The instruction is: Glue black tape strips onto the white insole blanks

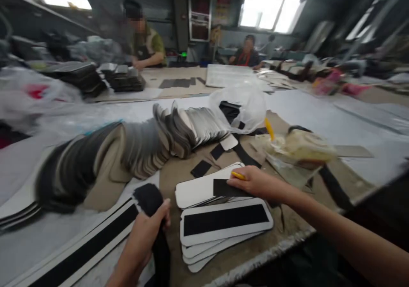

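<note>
My left hand (pixel 143 231) is closed around a folded black strip (pixel 148 197), whose tail hangs down beside the wrist. With my right hand (pixel 251 179) I pinch a flat black rectangular piece (pixel 223 188); a short yellow stick (pixel 238 175) also pokes out of those fingers. The black piece lies over a white rounded panel (pixel 193 193), touching it or just above; I cannot tell which. Nearer to me is a fanned stack of white panels (pixel 201 253), the top one bearing a black rectangle (pixel 226 219). A long white piece with a black band (pixel 92 240) lies left of my left hand.
Curved grey and beige pieces (pixel 140 142) stand in a long row at left. Behind are a clear plastic bag (pixel 252 104) and a yellowish, plastic-covered container (pixel 306 146) with a yellow handle (pixel 269 128). Two people work beyond. The brown board's edge (pixel 255 259) runs near me.
</note>
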`<action>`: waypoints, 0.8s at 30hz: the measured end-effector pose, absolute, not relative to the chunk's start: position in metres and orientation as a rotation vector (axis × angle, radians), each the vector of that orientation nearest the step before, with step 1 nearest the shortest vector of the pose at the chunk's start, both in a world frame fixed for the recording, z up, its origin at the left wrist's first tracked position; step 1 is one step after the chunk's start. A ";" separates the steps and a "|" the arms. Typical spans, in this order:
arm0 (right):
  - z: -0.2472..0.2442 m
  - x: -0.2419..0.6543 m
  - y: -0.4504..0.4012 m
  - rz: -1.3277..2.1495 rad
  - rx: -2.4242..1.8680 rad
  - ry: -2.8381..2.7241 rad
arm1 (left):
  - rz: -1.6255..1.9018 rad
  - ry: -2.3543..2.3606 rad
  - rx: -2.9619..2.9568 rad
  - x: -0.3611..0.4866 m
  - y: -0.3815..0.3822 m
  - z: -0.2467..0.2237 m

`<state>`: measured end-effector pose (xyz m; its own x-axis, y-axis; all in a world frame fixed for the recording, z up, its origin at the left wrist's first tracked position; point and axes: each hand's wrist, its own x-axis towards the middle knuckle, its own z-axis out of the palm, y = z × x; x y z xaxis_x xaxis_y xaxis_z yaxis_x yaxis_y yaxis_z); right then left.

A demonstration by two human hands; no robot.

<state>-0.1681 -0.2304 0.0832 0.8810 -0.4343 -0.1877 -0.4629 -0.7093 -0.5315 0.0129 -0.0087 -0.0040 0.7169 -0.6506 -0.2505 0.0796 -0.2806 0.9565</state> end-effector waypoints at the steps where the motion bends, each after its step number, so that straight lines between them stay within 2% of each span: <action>1: 0.079 -0.161 -0.233 0.105 -2.447 0.608 | -0.785 -0.427 1.706 0.013 -0.005 -0.004; 7: 0.071 -0.116 -0.226 0.399 -2.418 0.543 | -0.828 -0.414 1.684 0.013 -0.026 -0.001; 15: 0.055 -0.062 -0.218 0.568 -2.436 0.501 | -0.904 -0.405 1.720 0.024 -0.030 -0.017; 24: 0.036 -0.047 -0.216 0.680 -2.593 0.422 | -0.937 -0.407 1.685 0.025 -0.037 -0.017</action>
